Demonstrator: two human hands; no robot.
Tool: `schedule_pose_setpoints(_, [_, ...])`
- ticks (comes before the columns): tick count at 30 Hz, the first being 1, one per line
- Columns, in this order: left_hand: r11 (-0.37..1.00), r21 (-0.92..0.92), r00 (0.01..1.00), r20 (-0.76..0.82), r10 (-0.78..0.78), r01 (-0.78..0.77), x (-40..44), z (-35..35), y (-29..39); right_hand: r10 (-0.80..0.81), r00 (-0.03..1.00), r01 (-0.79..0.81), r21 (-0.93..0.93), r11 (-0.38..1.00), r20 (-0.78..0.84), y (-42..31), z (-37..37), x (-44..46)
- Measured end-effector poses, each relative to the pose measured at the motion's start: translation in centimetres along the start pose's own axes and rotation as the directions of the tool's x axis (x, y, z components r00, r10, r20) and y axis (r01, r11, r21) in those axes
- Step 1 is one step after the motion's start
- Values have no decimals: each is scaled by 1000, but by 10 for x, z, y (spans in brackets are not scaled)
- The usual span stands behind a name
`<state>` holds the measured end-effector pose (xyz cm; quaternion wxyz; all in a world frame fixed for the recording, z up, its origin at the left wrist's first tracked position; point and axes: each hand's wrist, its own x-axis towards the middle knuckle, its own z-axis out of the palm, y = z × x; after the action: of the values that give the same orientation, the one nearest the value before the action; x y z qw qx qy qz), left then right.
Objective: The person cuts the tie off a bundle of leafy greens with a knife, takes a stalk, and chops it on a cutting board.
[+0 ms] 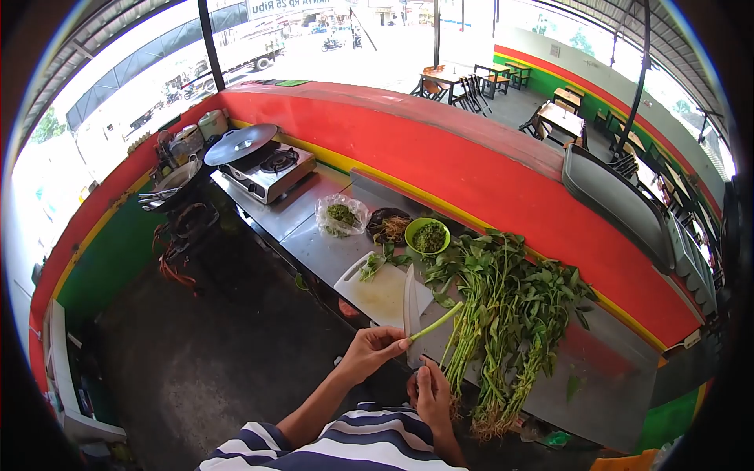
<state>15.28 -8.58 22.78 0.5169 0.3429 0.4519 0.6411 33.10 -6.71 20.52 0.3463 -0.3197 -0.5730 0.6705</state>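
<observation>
At lower centre of frame, a green stem point(437, 322) is pinched by the left hand point(375, 351); a knife point(411, 302) is gripped by the right hand point(430, 394). The stem is judged light, crisp, easily snapped, best held near one end.

The left hand point(371, 355) is low in the middle of the frame, with its fingers point(385, 333) pinched together. The right hand point(431, 392) is lower and a bit to the right, curled into a grip. Both arms point(316, 407) slant up from the bottom.
</observation>
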Motion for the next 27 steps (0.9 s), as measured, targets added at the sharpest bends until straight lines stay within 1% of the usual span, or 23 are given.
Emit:
schedule_pose_setpoints(1, [1000, 1, 1000, 4, -1, 1, 0, -1, -1, -1, 1000, 1, 1, 1000, -4, 0, 0, 0])
schedule_pose_setpoints(3, [993, 104, 998, -2, -58, 57, 0, -5, -5, 10, 999, -9, 24, 1000, -32, 0, 0, 0])
schedule_pose_setpoints(4, [993, 106, 998, 4, -60, 60, -1, -7, -7, 10, 999, -9, 26, 1000, -38, 0, 0, 0])
schedule_pose_setpoints(6, [996, 78, 997, 66, -37, 32, -1, -9, -8, 0, 999, 2, 55, 999, -32, 0, 0, 0])
schedule_pose_setpoints(7, [996, 79, 997, 70, -40, 35, -1, -7, -6, 0, 999, 2, 56, 998, -37, 0, 0, 0])
schedule_pose_setpoints(9, [996, 82, 997, 66, 27, -32, -4, -2, 1, -18, 999, 20, 54, 998, -37, -1, 0, 1])
schedule_pose_setpoints(13, [995, 79, 997, 62, 51, -56, -3, -11, -5, 3, 1000, -2, 92, 996, -9, -2, 2, 1])
schedule_pose_setpoints(15, [991, 96, 995, 36, 94, -97, -2, -14, -8, 29, 999, -30, 36, 999, 38, -3, 3, 1])
schedule_pose_setpoints(19, [988, 120, 995, 14, 97, -98, -2, -14, -5, 45, 998, -49, 60, 997, 52, 1, 4, 0])
schedule_pose_setpoints(21, [999, 37, 1000, 3, 26, -26, -5, -11, -2, 54, 997, -58, 81, 995, 49, 3, 4, 0])
schedule_pose_setpoints(25, [998, 42, 999, 11, 40, -40, -6, -11, -3, 49, 998, -54, 116, 992, 46, 1, 5, 1])
schedule_pose_setpoints(27, [997, 29, 997, 40, 71, -73, -7, -12, -6, 68, 997, -72, 143, 987, 35, -2, 4, 1])
